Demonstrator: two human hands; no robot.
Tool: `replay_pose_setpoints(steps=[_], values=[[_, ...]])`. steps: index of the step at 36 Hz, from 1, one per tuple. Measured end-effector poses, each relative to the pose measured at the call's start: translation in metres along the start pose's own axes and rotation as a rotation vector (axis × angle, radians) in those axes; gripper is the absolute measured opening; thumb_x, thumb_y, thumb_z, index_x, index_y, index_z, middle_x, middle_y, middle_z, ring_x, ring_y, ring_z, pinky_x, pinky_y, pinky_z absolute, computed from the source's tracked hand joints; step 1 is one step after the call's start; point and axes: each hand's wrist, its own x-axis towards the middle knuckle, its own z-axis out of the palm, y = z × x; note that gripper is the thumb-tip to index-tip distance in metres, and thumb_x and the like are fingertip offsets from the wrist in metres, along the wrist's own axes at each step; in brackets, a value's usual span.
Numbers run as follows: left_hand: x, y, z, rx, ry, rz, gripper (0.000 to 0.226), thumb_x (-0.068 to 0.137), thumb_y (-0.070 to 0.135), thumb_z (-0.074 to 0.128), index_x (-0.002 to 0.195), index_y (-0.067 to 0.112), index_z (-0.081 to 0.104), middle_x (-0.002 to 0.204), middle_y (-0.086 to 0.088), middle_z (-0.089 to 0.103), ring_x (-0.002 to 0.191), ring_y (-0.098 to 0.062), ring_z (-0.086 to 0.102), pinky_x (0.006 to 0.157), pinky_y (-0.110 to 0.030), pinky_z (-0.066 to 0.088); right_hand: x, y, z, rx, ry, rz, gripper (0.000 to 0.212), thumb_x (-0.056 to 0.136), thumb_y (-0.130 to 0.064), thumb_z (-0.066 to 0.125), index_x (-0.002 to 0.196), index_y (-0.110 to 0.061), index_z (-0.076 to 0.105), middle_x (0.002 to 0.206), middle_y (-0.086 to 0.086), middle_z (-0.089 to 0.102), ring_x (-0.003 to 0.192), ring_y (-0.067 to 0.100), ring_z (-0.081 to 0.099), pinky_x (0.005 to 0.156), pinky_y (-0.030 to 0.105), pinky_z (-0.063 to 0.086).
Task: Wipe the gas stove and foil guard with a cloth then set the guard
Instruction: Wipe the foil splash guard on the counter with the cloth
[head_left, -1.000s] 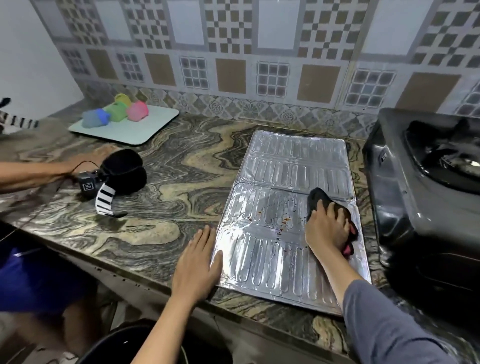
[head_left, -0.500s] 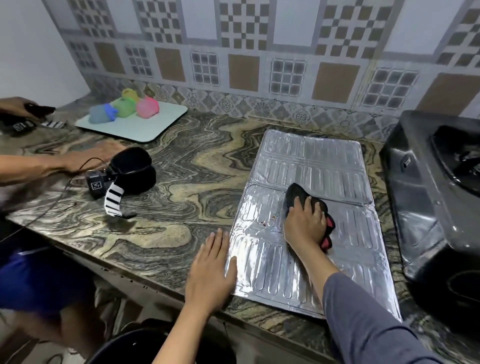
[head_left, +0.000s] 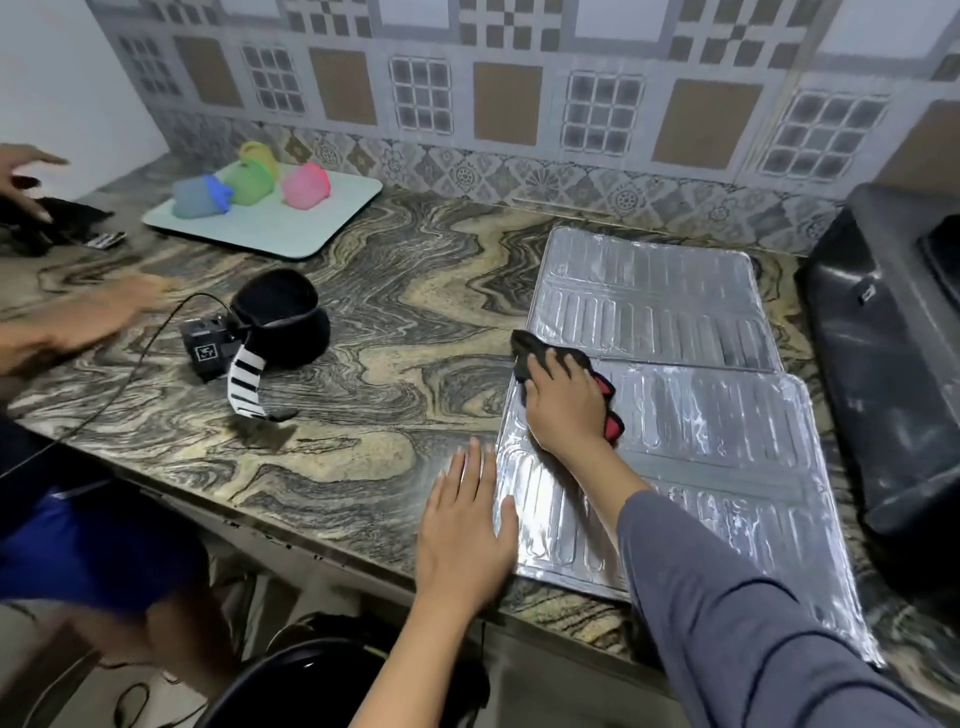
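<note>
A: Where's the guard?

B: Guard (head_left: 701, 426) lies flat on the counter (head_left: 415, 322), just left of the stove (head_left: 878, 353). Two ribbed panels w/ a fold line between them.

A: And the cloth?

B: Cloth (head_left: 522, 351) is on the guard's left edge, about at the fold line. It's black w/ red bits poking out on the right. One corner hangs over onto the counter.

A: Right hand?

B: Right hand (head_left: 563, 410) is palm down on the cloth, pressing it to the foil. Fingers look laid flat over the top, not wrapped round it. Thumb side is hard to read, so that's approx.

A: Left?

B: Left hand (head_left: 462, 540) is flat on the counter by the guard's near-left corner, fingers straight & together, gripping nothing. The thumb lies on the foil edge.

A: Anything else on the counter?

B: A tray (head_left: 311, 228) at the back left w/ coloured cups (head_left: 249, 182) on it. A black pouch (head_left: 283, 325) w/ a striped strap sits mid-counter, touching a small black box (head_left: 205, 345) w/ a cable. Another person's hand (head_left: 78, 317) is near the box, blurred.
</note>
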Motion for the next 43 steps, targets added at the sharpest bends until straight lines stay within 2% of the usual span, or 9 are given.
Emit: replay_pose_setpoints(steps=[7,10,13,20,24,27,31,39,43], values=[[-0.001,-0.001,0.002,0.003,-0.001,-0.026,0.072,0.081,0.049,-0.004,0.148,0.022,-0.011,0.157,0.006,-0.014,0.145,-0.007,-0.013,0.118,-0.027,-0.008,-0.006,0.029,-0.009,-0.112,-0.107,-0.412,0.046,0.1,-0.036,0.027,0.145,-0.028,0.03,0.153,-0.007,0.029,0.143,0.017,0.022,0.117,0.033,0.019],[-0.001,-0.001,0.003,0.009,-0.01,-0.027,0.073,0.08,0.05,-0.006,0.148,0.022,-0.012,0.157,0.005,-0.015,0.145,-0.008,-0.014,0.118,-0.027,-0.009,-0.015,0.054,-0.019,-0.104,-0.143,-0.446,0.054,0.093,-0.042,0.019,0.143,-0.028,0.034,0.152,-0.009,0.032,0.142,0.016,0.025,0.117,0.03,0.017],[-0.001,-0.001,0.004,0.009,-0.015,-0.028,0.073,0.08,0.05,-0.008,0.147,0.023,-0.013,0.157,0.004,-0.017,0.144,-0.008,-0.016,0.118,-0.028,-0.009,-0.023,0.083,-0.026,-0.091,-0.097,-0.333,0.058,0.092,-0.047,0.014,0.143,-0.029,0.035,0.152,-0.008,0.032,0.142,0.015,0.024,0.116,0.026,0.014],[0.0,-0.001,0.004,0.006,0.009,-0.035,0.067,0.087,0.047,0.0,0.149,0.022,-0.007,0.158,0.004,-0.013,0.145,-0.008,-0.012,0.118,-0.027,-0.008,-0.052,0.148,-0.036,-0.065,0.023,0.085,0.043,0.1,-0.03,0.03,0.142,-0.025,0.037,0.153,-0.001,0.032,0.141,0.022,0.026,0.116,0.036,0.023],[-0.001,-0.001,0.003,0.005,-0.005,-0.038,0.06,0.096,0.042,0.014,0.149,0.021,-0.006,0.158,0.003,-0.011,0.146,-0.01,-0.01,0.121,-0.03,-0.004,-0.081,0.156,-0.035,-0.018,0.136,0.324,0.046,0.098,-0.031,0.025,0.139,-0.021,0.041,0.15,0.004,0.037,0.138,0.026,0.031,0.112,0.043,0.029],[0.0,0.001,0.002,0.001,-0.007,-0.038,0.061,0.094,0.042,0.011,0.15,0.02,-0.004,0.159,0.002,-0.01,0.146,-0.011,-0.009,0.121,-0.03,-0.003,-0.1,0.147,-0.03,0.015,0.134,0.47,0.046,0.099,-0.032,0.023,0.143,-0.023,0.034,0.154,0.0,0.027,0.142,0.022,0.023,0.113,0.042,0.022],[-0.001,-0.001,-0.001,0.003,-0.025,-0.019,0.065,0.089,0.042,0.006,0.15,0.019,-0.003,0.159,0.001,-0.007,0.147,-0.012,-0.008,0.119,-0.029,-0.004,-0.115,0.145,-0.027,-0.003,0.129,0.445,0.045,0.1,-0.034,0.024,0.144,-0.026,0.031,0.155,-0.004,0.025,0.142,0.019,0.02,0.112,0.042,0.021],[0.0,-0.009,-0.023,-0.163,-0.158,0.089,0.059,0.099,0.032,0.032,0.15,0.02,0.004,0.159,0.0,-0.006,0.147,-0.016,-0.009,0.119,-0.031,-0.004,-0.122,0.136,-0.031,0.031,0.148,0.505,0.045,0.1,-0.034,0.024,0.144,-0.027,0.031,0.156,-0.004,0.023,0.143,0.019,0.019,0.113,0.043,0.018],[-0.013,-0.017,-0.023,-0.14,-0.104,0.163,0.058,0.098,0.04,0.025,0.149,0.022,0.005,0.159,0.004,0.0,0.147,-0.012,-0.004,0.118,-0.029,0.0,-0.123,0.124,-0.029,0.07,0.208,0.6,0.045,0.099,-0.032,0.028,0.143,-0.025,0.034,0.155,-0.001,0.025,0.142,0.023,0.02,0.114,0.045,0.018]])
